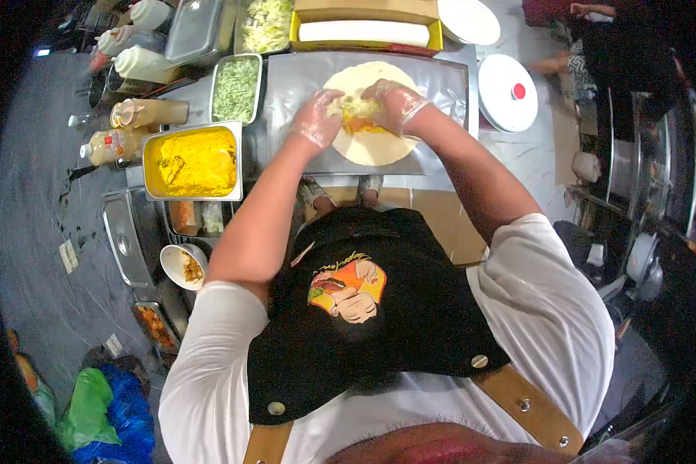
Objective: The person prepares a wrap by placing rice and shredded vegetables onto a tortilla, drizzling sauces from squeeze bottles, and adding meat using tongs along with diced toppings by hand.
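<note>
A round flatbread (377, 153) lies on a grey sheet (282, 93) with a heap of orange and pale filling (361, 124) in its middle. My left hand (317, 117), in a clear plastic glove, is at the left edge of the flatbread, its fingers curved towards the filling. In a matching glove, my right hand (397, 104) is over the upper right of the filling, fingers bent down to it. What either set of fingertips holds, if anything, is too small to make out.
Left of the sheet are a tray of yellow food (197, 162), a tub of shredded greens (237, 89) and several bottles. Behind stand chopped cabbage (267, 25) and a boxed roll (363, 32). A white lid (507, 93) lies right. Another person's arm (551, 65) shows beyond.
</note>
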Available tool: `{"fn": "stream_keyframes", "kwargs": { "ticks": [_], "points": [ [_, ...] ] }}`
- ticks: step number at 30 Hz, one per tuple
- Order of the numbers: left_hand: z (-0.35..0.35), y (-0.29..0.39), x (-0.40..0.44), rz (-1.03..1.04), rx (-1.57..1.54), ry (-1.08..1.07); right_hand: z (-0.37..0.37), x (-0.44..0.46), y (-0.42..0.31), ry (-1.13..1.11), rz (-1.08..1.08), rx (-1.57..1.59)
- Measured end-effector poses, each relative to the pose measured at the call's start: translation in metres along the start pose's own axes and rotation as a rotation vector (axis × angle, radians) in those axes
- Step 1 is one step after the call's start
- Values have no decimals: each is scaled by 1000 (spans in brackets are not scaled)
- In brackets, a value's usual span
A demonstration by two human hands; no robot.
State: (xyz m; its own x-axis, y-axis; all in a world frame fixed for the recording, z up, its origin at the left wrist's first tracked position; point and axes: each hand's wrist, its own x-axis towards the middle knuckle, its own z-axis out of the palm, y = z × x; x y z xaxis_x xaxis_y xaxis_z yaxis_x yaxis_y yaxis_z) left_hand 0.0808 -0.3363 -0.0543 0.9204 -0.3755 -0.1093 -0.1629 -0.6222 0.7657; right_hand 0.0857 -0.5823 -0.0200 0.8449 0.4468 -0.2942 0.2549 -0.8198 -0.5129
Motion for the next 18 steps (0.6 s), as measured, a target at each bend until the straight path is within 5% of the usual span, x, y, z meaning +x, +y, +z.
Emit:
{"fn": "stream_keyframes", "kwargs": {
  "ticks": [6, 11, 15, 18],
  "points": [
    [25, 5, 30, 72, 85, -160, 8, -36, 39, 198, -77, 139],
    [25, 14, 23, -56, -98, -163, 7, -52, 41, 201, -69, 295],
    [32, 15, 22, 58, 99, -128, 15, -48, 45, 121, -47, 360],
    [39, 3, 23, 82, 87, -116, 11, -41, 51, 96, -441, 230]
  ]
}}
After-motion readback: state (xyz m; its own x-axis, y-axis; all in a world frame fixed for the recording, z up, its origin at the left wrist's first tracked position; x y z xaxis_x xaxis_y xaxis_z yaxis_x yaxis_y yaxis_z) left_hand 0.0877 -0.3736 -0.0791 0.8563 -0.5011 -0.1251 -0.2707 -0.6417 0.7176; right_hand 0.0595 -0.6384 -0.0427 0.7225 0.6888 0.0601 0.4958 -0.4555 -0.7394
